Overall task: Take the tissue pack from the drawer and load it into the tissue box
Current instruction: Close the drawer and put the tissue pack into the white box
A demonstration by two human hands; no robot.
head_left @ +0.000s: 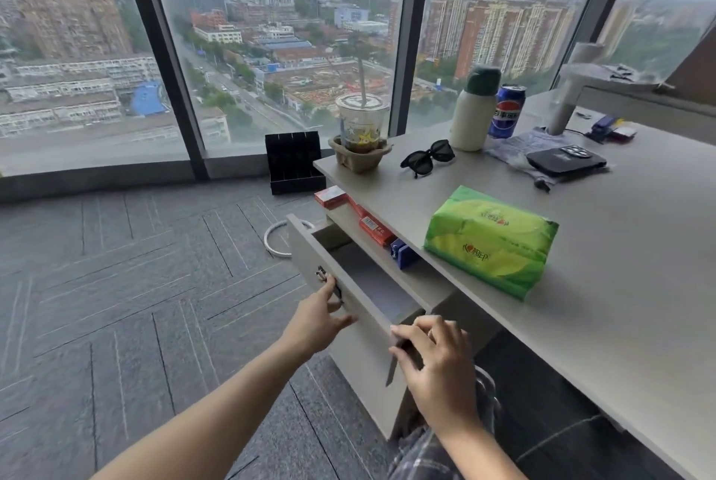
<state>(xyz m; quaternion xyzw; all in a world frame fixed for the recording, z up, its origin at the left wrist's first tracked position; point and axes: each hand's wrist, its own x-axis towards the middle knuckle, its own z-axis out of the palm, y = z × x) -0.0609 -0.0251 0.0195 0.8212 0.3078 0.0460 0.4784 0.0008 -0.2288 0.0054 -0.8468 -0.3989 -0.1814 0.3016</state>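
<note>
A green tissue pack (490, 239) lies flat on the grey desk (620, 266), near its left edge. Below that edge a grey drawer (310, 247) stands pulled open, and the part of its inside that I can see is bare. My left hand (317, 319) rests against the drawer front just under the small metal handle (321, 275), fingers spread. My right hand (439, 363) curls over the near top corner of the drawer front. No tissue box is in view.
On the desk stand an iced drink in a paper holder (362, 131), sunglasses (428, 157), a white bottle (474, 109), a cola can (506, 111) and a black case (565, 164). Red boxes (374, 228) sit on the shelf above the drawer. A black rack (294, 164) stands on the carpet.
</note>
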